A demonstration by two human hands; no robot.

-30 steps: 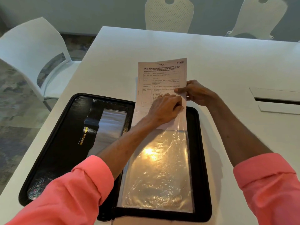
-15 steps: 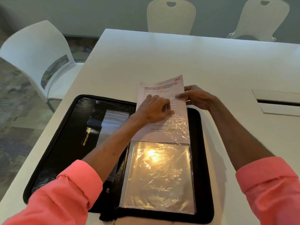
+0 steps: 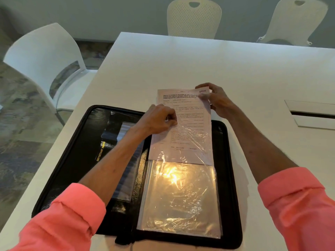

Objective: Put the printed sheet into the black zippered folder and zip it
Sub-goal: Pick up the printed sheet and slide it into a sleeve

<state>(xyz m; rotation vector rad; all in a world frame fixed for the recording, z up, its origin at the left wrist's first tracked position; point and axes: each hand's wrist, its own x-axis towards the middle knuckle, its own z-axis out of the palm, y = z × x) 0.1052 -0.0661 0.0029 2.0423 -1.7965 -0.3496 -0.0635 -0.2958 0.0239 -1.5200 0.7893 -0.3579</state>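
Clear sleeve [image 3: 179, 196] in open black folder [image 3: 72, 151] now covers more of sheet [image 3: 184, 109] than 1 s ago, approx. lower half in; insertion part done, zip untouched. Left grip [image 3: 157, 118] pinches at sleeve mouth, right grip [image 3: 217, 102] pinches sheet's top corner. Count: 1 folder, 1 sleeve, 1 sheet, 2 grips, 1 bench [image 3: 199, 60], 3 chairs [image 3: 194, 19] beyond.

A single wide-angle view from the person's head looks forward and steeply down over the near edge of the white bench [image 3: 235, 69]. It sits close: the open folder [image 3: 223, 169] fills the lower half, both sleeves [image 3: 72, 214] enter at the bottom corners, and chairs [image 3: 194, 20] beyond the far edge line the top.
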